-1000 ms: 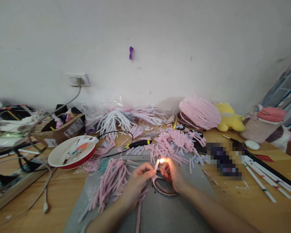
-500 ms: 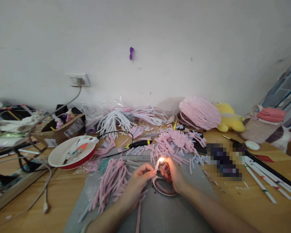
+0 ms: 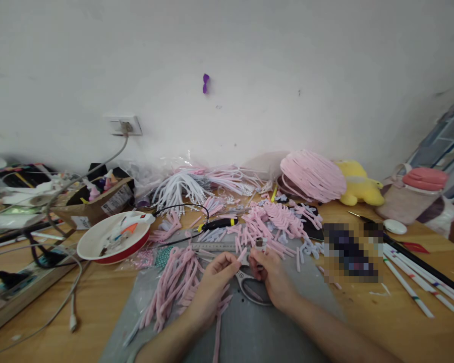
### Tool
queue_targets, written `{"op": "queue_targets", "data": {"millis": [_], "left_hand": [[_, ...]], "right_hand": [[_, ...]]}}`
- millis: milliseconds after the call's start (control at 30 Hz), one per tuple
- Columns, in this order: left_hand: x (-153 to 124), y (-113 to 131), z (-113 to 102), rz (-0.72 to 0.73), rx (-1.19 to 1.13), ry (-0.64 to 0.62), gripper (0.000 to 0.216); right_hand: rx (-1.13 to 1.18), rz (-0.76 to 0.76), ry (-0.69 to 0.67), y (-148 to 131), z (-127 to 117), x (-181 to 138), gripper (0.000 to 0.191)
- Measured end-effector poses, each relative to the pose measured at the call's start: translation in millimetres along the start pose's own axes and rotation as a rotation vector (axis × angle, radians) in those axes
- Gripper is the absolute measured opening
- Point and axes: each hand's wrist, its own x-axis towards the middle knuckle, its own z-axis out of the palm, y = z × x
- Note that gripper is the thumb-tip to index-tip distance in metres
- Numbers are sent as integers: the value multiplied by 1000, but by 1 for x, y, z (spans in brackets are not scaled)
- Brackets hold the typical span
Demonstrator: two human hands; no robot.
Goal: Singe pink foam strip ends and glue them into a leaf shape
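Observation:
My left hand (image 3: 221,277) is closed, pinching a short pink pipe cleaner (image 3: 242,254) whose tip points up. Opposite it, my right hand (image 3: 270,275) wraps round a lighter (image 3: 260,245), its metal top showing above the fingers and no flame visible. Beneath both hands lies a pair of scissors (image 3: 249,292) on the grey mat (image 3: 272,333); their blades are partly covered. Long pink pipe cleaners (image 3: 174,282) lie in a bundle left of my left hand. A heap of bent pink pieces (image 3: 272,222) sits beyond my hands, with a metal ruler (image 3: 214,246) nearer.
A red-rimmed white bowl (image 3: 115,237) holding a glue gun stands at left, near a cardboard box (image 3: 106,201). White stems (image 3: 181,186) fill the back. At right are a yellow plush toy (image 3: 357,184), a lidded jar (image 3: 412,196) and several white sticks (image 3: 416,277).
The lighter's flame has gone out. My right thumb has come down from the lighter's top, and the pipe cleaner's tip has tilted slightly left.

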Motion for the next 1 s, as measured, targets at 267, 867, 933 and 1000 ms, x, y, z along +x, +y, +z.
{"op": "queue_targets", "data": {"millis": [267, 867, 933, 1000], "left_hand": [[-1, -1, 2, -27, -68, 14, 30], [-4, 2, 5, -22, -17, -3, 32], [-4, 1, 5, -36, -20, -9, 34], [-3, -1, 6, -51, -18, -14, 37]], "right_hand": [[-90, -134, -32, 1, 5, -9, 23], [-150, -103, -13, 0, 7, -10, 21], [-141, -100, -23, 0, 7, -10, 21], [-126, -105, -27, 1, 7, -9, 23]]}}
